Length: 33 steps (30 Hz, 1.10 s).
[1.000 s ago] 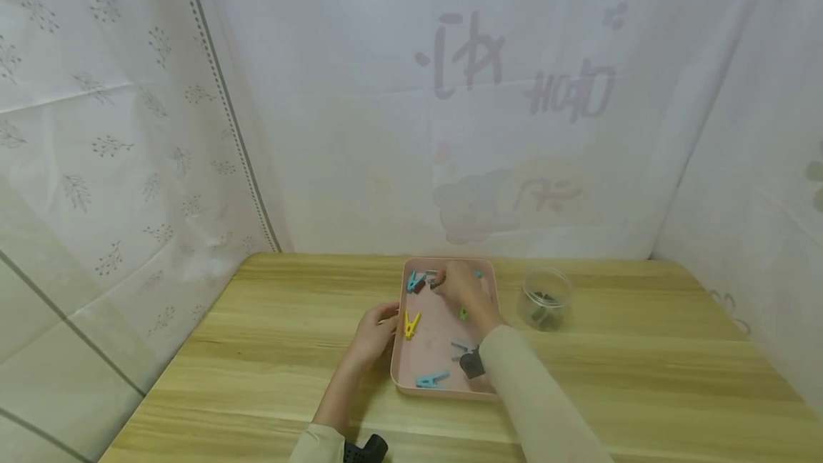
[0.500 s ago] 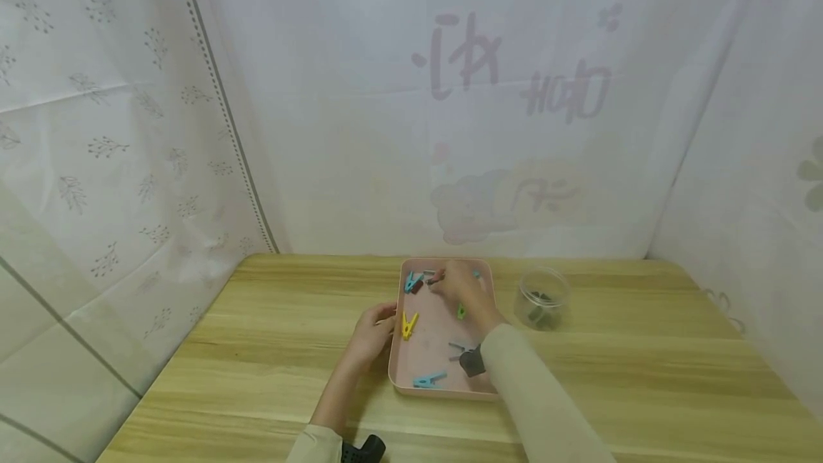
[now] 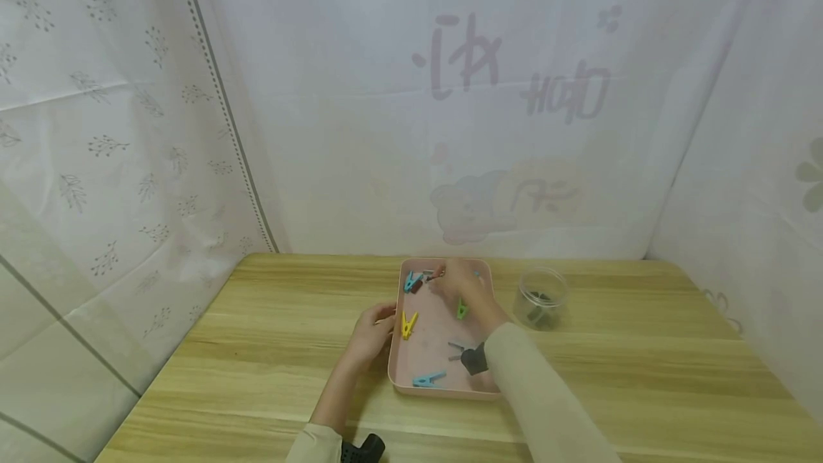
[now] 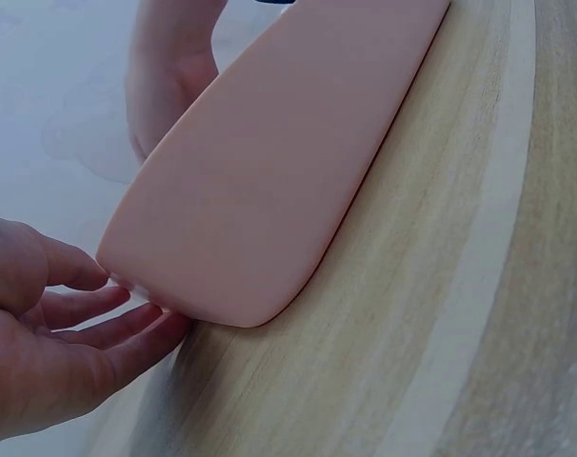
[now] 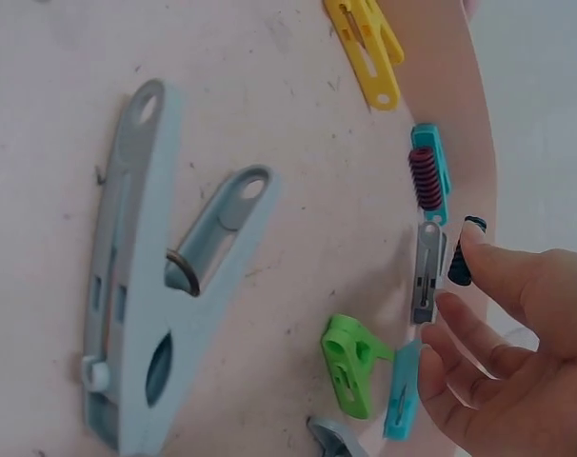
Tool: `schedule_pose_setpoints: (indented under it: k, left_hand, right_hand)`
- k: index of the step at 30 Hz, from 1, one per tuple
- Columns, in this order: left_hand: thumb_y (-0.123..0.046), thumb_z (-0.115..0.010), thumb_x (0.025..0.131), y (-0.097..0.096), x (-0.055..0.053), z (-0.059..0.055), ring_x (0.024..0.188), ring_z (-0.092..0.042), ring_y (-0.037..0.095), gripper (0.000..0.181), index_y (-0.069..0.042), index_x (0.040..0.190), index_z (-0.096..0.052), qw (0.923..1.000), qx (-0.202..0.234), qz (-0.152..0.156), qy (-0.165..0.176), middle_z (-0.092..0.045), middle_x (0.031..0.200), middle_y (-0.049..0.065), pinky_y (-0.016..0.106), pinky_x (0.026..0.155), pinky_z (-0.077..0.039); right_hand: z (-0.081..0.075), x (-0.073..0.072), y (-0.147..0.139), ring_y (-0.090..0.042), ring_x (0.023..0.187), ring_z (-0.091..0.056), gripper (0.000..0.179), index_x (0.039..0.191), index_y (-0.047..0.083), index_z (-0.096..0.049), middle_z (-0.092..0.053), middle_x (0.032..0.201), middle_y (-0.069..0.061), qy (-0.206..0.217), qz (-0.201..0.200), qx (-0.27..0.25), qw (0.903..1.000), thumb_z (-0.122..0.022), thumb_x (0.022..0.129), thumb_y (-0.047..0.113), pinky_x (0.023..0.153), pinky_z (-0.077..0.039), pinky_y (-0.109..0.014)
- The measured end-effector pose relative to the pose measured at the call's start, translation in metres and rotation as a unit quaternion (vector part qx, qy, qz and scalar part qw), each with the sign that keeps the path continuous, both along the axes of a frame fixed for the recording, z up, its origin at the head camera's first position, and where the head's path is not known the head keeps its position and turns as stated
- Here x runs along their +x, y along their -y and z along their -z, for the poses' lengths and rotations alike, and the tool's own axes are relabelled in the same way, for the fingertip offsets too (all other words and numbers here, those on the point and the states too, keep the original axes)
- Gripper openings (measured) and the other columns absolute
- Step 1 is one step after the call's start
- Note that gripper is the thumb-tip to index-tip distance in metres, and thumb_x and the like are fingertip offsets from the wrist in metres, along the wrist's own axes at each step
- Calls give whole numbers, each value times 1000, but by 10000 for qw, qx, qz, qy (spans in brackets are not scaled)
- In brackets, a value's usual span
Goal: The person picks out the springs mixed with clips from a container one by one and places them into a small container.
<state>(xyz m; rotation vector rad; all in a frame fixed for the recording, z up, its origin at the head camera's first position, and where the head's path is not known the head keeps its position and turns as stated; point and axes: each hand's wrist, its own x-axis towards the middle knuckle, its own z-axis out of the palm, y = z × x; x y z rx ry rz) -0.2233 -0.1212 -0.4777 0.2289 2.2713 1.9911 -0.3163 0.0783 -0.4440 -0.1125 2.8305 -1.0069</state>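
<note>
On a wooden table point(image 3: 289, 306) sits a shallow pink tray point(image 3: 432, 331) holding scattered plastic clips. At its far end, the person's right hand point(image 3: 458, 283) is curled, pinching a dark ribbed piece point(image 5: 466, 259) just beside a grey clip point(image 5: 426, 276). Near it lie a green clip point(image 5: 344, 381) and a turquoise clip point(image 5: 429, 135), with a dark red ribbed piece point(image 5: 426, 178) against the turquoise one. The left hand point(image 3: 370, 336), fingers loosely extended, touches the tray's outer left wall, near a yellow clip point(image 3: 406, 329). Right of the tray stands a clear jar point(image 3: 524, 304) containing dark pieces point(image 3: 543, 315).
</note>
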Motion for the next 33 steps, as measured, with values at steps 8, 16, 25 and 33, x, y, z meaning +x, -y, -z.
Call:
schedule_pose_setpoints:
  k: [8,16,25,33]
  left_hand:
    - [-6,-48,103,-1,1,-1,124,-55,45,41,17,138,-47,10000,16,-29,-3,-51,136,34,50,103,-50]
    - [-6,-48,103,-1,2,0,124,-55,46,41,17,137,-47,10000,74,-18,-11,-51,135,35,48,101,-52]
    - [-5,-47,103,-1,1,1,123,-56,46,40,18,137,-47,10000,66,4,-51,-51,134,35,47,100,-52]
    - [-6,-46,105,0,2,-1,123,-55,47,41,18,138,-45,9999,107,116,-66,-49,136,36,48,99,-53]
  right_hand:
    - [-8,6,-3,-19,84,-59,21,109,2,-71,-69,119,-13,-63,-154,-89,9998,-70,95,17,70,-55,-30]
    - [-13,7,-4,-25,98,-64,26,113,1,-70,-67,123,-16,-110,-308,-71,9994,-69,96,20,74,-58,-34]
    - [-20,10,-6,-24,94,-66,23,108,0,-71,-70,115,-14,-257,-528,143,9982,-68,96,20,75,-58,-34]
    - [-24,15,-11,-25,92,-65,23,105,2,-71,-70,113,-14,-264,-477,93,9985,-69,95,23,72,-56,-33]
